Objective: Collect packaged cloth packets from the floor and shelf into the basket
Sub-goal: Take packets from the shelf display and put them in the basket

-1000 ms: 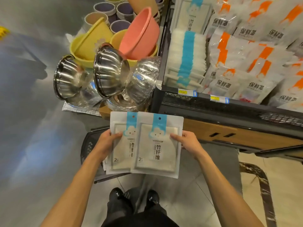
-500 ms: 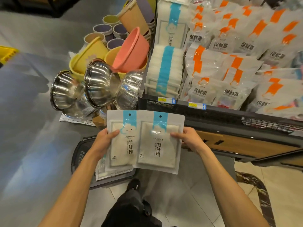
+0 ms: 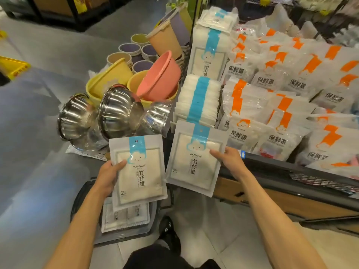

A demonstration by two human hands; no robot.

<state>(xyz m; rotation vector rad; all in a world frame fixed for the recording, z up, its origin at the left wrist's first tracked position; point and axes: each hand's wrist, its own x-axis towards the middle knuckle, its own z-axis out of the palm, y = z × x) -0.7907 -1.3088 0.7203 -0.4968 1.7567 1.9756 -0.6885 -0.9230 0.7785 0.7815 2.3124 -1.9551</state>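
Grey shop floor (image 3: 38,162) fills the left side, with a yellow sign (image 3: 14,67) far left of the basket (image 3: 83,193), a dark one standing on the floor between the person's forearms. Beyond the basket, steel bowls (image 3: 77,115) lie tipped on their sides. Behind those are yellow tubs (image 3: 110,78) and a pink basin (image 3: 159,78).

The left grip (image 3: 108,177) holds the left packet (image 3: 139,171) straight above the basket, thumb across the front near its left edge and fingers hidden behind. The packet is white with a blue strip and a cloud face. Under it, flat in the basket, lie more packets (image 3: 124,217) of the same sort. A black shoe (image 3: 169,230) shows just right of the basket.

Up and right of the basket, the right packet (image 3: 194,162) hangs apart from the left one. Its top edge crosses in front of the foot of a stack (image 3: 200,100) of like packets. The right grip (image 3: 231,162) pinches it by the right edge, thumb on the front.

The stack stands on the shelf (image 3: 291,169), which runs right of the basket. Farther right on the shelf are bags (image 3: 272,105) marked in orange.
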